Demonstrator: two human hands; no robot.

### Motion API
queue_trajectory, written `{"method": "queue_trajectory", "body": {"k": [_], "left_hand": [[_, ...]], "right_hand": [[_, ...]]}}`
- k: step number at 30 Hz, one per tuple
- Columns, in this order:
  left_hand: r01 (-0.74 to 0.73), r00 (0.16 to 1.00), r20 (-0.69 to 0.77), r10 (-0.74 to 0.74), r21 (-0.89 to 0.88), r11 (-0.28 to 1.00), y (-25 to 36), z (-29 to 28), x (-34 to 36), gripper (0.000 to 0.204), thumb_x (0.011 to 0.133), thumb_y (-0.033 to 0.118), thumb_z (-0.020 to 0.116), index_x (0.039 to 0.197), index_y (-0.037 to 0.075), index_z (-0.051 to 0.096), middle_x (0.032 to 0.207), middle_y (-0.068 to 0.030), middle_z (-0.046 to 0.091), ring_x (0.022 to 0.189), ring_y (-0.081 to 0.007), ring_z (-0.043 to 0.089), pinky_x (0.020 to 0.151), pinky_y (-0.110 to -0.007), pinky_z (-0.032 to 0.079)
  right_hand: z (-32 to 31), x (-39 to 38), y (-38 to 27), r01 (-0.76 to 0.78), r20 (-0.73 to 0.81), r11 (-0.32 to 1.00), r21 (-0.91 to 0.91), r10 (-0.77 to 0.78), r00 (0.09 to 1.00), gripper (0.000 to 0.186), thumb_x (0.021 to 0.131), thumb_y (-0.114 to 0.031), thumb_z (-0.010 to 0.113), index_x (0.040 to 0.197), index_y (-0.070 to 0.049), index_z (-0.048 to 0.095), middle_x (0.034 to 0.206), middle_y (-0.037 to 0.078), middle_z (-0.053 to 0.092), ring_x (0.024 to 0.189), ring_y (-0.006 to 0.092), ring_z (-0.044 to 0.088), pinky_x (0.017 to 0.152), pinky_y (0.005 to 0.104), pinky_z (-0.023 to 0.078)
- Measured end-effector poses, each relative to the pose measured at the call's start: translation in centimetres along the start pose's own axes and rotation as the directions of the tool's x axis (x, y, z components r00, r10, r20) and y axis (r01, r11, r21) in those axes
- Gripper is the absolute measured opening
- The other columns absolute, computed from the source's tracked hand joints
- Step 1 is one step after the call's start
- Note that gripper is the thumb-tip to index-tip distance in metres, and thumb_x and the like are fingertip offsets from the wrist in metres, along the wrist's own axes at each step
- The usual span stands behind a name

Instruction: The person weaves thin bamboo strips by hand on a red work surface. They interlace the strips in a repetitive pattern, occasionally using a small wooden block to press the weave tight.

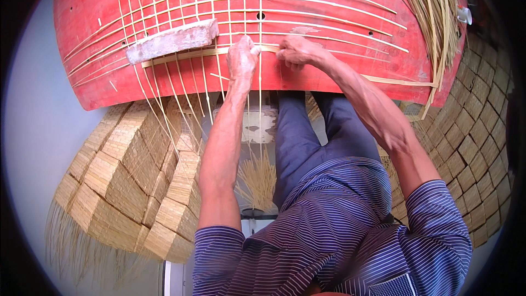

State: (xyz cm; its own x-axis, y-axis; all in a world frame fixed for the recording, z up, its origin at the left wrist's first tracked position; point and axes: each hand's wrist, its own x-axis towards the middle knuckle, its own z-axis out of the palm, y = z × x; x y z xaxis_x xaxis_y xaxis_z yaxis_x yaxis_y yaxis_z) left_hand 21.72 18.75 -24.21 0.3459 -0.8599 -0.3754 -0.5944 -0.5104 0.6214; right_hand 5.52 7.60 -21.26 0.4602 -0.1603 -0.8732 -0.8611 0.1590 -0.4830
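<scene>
A lattice of thin, pale bamboo strips (245, 0) lies across a red board (329, 79). My left hand (242, 59) is closed at the lattice's near edge, its fingers curled over a bamboo strip beside an upright strip. Just right of it, my right hand (297, 50) pinches along the same near crosswise strip, the fingertips partly hidden. Resting on the left part of the lattice is a long, whitish-pink block (172, 41). A wider flat strip (189, 55) runs below the block toward my left hand. Several lengthwise strips hang past the board's near edge.
A bundle of loose strips (424, 0) lies at the board's right side, near a small white cup-like object (464, 15). Stacked woven bamboo pieces stand at lower left (120, 181) and at right (471, 131). Upright cut strips (257, 181) stand below, left of my legs.
</scene>
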Motion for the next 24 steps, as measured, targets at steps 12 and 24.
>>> {"method": "queue_trajectory", "body": {"k": [12,24], "left_hand": [[0.007,1.0,-0.018,-0.006,0.014,1.0,0.2,-0.1,-0.1,0.019,0.081,0.014,0.073,0.082,0.002,0.058,0.07,-0.0179,0.063,0.071,-0.0381,0.064,0.063,-0.047,0.047],[0.079,0.995,0.065,-0.078,-0.015,0.997,0.2,-0.3,0.4,0.026,0.079,0.021,0.079,0.083,0.002,0.062,0.075,-0.0191,0.066,0.073,-0.0389,0.065,0.065,-0.048,0.048]], "right_hand": [[1.8,1.3,-5.2,-0.114,0.034,0.99,0.088,0.112,0.993,0.028,0.088,-0.011,0.055,0.069,0.003,0.07,0.067,0.015,0.071,0.055,0.0225,0.069,0.047,0.0341,0.056],[-0.6,-0.5,-1.6,-0.002,0.063,1.0,-0.016,0.003,0.998,0.03,0.089,-0.021,0.053,0.08,0.003,0.069,0.072,0.018,0.071,0.063,0.0252,0.071,0.058,0.0375,0.058]]}}
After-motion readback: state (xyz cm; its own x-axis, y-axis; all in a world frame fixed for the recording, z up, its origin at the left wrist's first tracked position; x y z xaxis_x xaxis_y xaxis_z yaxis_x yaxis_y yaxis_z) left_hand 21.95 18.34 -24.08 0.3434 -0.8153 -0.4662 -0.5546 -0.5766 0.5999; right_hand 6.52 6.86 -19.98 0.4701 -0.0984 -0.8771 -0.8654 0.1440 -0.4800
